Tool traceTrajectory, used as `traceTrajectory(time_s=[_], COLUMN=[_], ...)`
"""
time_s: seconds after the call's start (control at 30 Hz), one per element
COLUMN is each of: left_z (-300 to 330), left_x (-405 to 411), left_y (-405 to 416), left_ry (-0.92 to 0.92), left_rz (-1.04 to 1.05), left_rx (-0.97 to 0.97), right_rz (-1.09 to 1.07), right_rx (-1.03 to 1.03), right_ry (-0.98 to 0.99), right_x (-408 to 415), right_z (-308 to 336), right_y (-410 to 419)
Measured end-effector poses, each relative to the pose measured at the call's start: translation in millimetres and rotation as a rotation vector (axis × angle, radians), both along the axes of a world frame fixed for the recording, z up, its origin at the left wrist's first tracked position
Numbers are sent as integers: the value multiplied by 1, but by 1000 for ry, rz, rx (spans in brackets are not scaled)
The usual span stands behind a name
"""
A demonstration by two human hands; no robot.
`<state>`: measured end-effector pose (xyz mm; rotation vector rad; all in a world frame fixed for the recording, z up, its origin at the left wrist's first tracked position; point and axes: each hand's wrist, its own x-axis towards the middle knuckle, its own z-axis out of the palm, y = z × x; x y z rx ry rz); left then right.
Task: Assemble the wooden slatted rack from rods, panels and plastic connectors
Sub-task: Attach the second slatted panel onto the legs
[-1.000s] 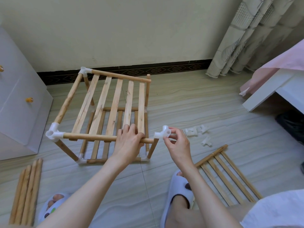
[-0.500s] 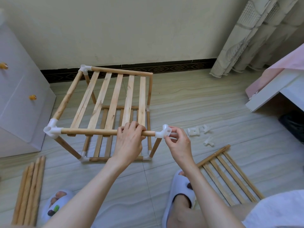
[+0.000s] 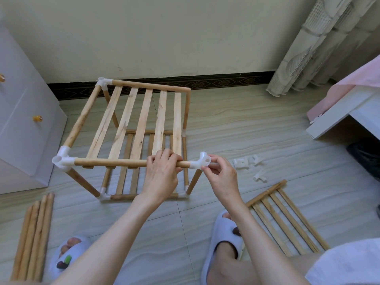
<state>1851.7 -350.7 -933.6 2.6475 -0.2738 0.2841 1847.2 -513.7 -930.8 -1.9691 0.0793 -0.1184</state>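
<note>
Gripping the front rod [image 3: 123, 162], the left hand [image 3: 162, 171] steadies it; right hand [image 3: 221, 174] pinches the corner connector [image 3: 200, 163] (bare floor [image 3: 246, 130] beyond).

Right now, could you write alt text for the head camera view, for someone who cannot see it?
A person's left hand grips the front wooden rod of a half-built slatted wooden rack while the right hand pinches a white plastic corner connector on the rod's end. Spare rods, loose white connectors and another slatted panel lie on the floor.

Rack [image 3: 131, 124] pale matt wood; connector [image 3: 202, 163] glossy white plastic; floor [image 3: 257, 128] smooth tile.
</note>
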Motion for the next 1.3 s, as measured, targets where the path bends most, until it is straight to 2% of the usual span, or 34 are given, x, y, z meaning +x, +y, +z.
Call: traceTrajectory(time_s=[0.23, 0.4, 0.5, 0.63, 0.97, 1.17, 1.3], left_z=[0, -3, -1, -1, -6, -8, -10], left_x=[8, 12, 13, 15, 15, 13, 13], left_y=[-1, -8, -10, -9, -7, -2, 2], left_ry=[48, 59, 59, 94, 96, 113, 108], left_rz=[-33, -18, -16, -16, 21, 42, 16], left_rx=[-103, -152, -156, -132, -53, -8, -46], right_rz=[26, 19, -9, -66, -13, -24, -70], right_rx=[8, 337, 458, 429, 318, 360, 392], right_ry=[-1, 135, 199, 253, 239, 268, 336], right_x=[8, 9, 7, 7, 11, 12, 18], right_z=[-2, -1, -9, -17, -22, -15, -11], right_y=[3, -2, -2, -1, -1, 4, 4])
